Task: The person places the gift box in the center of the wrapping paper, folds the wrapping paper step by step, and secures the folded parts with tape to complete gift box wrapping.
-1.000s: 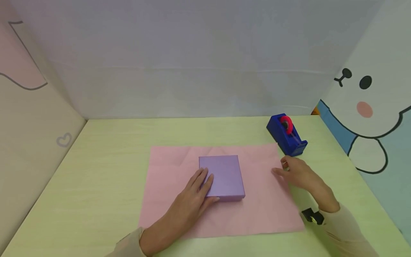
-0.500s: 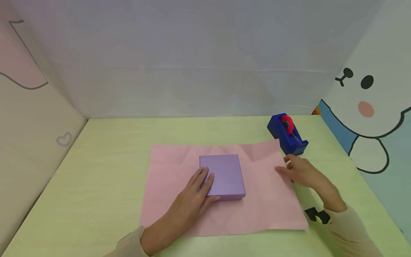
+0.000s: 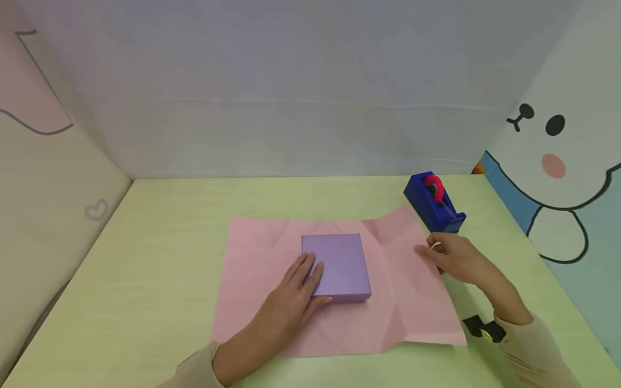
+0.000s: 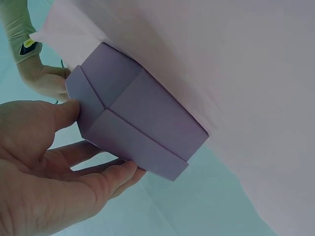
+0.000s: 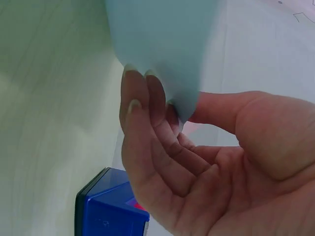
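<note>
A purple lidded box (image 3: 339,267) sits on a sheet of pink wrapping paper (image 3: 252,253). My left hand (image 3: 286,304) rests on the box's left side, fingers extended over the lid and thumb at the near edge. The left wrist view shows the thumb and fingertips against the box's lid (image 4: 142,140). At the paper's right edge, my right hand (image 3: 451,258) pinches the sheet between thumb and fingers. That side is raised off the table and creases beside the box. In the right wrist view, the lifted paper (image 5: 162,39) lies between the thumb and fingers.
A blue tape dispenser (image 3: 432,203) with a red-cored roll stands just behind the right hand, close to the paper's far right corner. Pale table surface (image 3: 160,258) extends left of the paper. A white curtain-like backdrop (image 3: 310,108) and printed side panels (image 3: 558,161) border the table.
The right hand has raised the paper's right edge, shifting slightly right at first. The far right corner has lifted and creases have formed right of the box. Left hand and box stay put.
</note>
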`<act>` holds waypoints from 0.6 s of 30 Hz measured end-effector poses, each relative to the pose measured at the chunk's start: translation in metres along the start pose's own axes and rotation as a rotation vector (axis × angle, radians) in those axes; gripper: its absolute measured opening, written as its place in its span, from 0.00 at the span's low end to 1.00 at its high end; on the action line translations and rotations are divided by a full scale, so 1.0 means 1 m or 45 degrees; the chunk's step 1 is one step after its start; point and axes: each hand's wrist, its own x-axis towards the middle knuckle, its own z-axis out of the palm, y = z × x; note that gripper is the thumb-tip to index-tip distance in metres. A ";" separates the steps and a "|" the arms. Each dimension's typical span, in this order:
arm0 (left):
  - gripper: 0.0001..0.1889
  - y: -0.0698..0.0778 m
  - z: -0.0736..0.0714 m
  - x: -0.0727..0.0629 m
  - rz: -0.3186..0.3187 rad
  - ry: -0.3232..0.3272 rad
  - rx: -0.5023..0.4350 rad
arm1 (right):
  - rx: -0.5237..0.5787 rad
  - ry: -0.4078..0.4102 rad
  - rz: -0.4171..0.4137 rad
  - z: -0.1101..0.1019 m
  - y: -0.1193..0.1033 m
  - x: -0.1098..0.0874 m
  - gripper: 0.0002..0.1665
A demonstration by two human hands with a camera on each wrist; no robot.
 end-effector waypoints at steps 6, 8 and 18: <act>0.32 0.000 0.000 0.000 0.010 0.007 0.007 | 0.000 0.041 -0.048 -0.001 -0.005 -0.004 0.16; 0.32 0.000 0.000 0.000 0.017 0.013 0.006 | 0.001 0.060 -0.061 -0.001 -0.008 -0.005 0.16; 0.31 0.000 0.000 0.000 0.018 0.007 0.005 | 0.030 0.129 -0.079 -0.002 -0.018 -0.010 0.17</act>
